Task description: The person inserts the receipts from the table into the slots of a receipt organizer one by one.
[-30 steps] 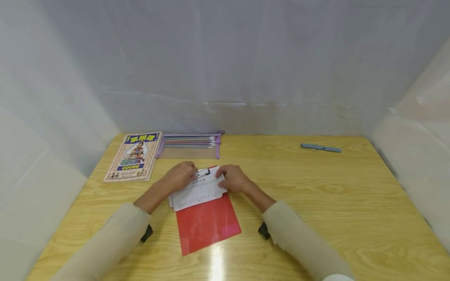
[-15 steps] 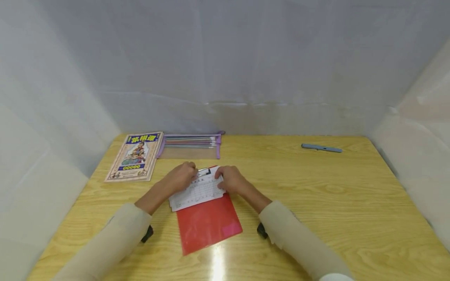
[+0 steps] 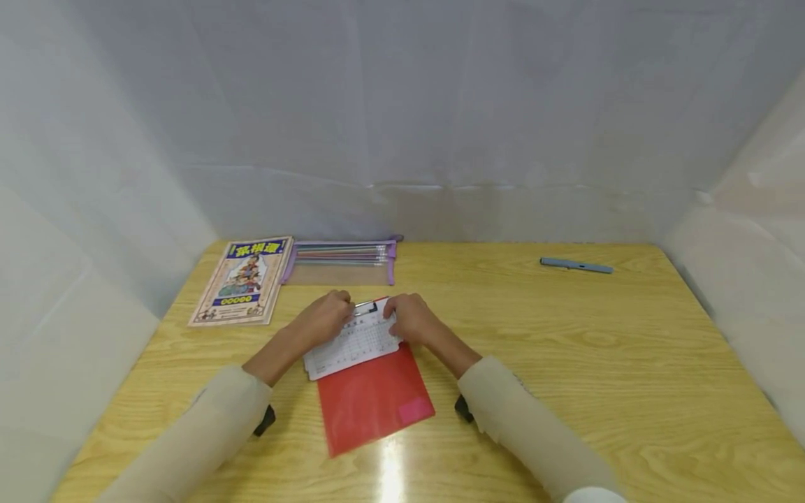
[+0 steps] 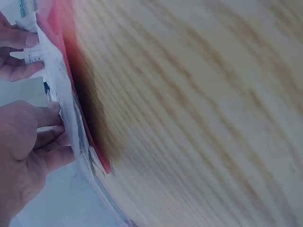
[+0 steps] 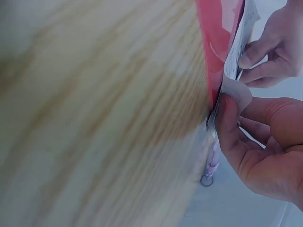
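Note:
A red clip folder [image 3: 374, 405] lies slightly turned on the table, with a metal clip [image 3: 365, 308] at its far edge. White printed sheets [image 3: 352, 351] lie across its upper half, up against the clip. My left hand [image 3: 325, 319] grips the folder's far edge beside the clip, thumb on top; in the left wrist view its fingers [image 4: 59, 157] bend round that edge. On the other side my right hand [image 3: 415, 320] pinches the sheets' right corner, which curls up between thumb and finger in the right wrist view. How far the sheets reach under the clip is hidden.
At the back left lies a booklet [image 3: 242, 283] with a colourful cover. Touching it is a purple-edged mesh pouch [image 3: 342, 274] of pencils. A blue-grey pen [image 3: 576, 265] lies at the back right. Pale sheeting [image 3: 415, 126] walls off the table's back and sides.
The sheets have moved slightly left and their edges line up more closely. My right hand has shifted a little left with them. My left hand stays at the clip.

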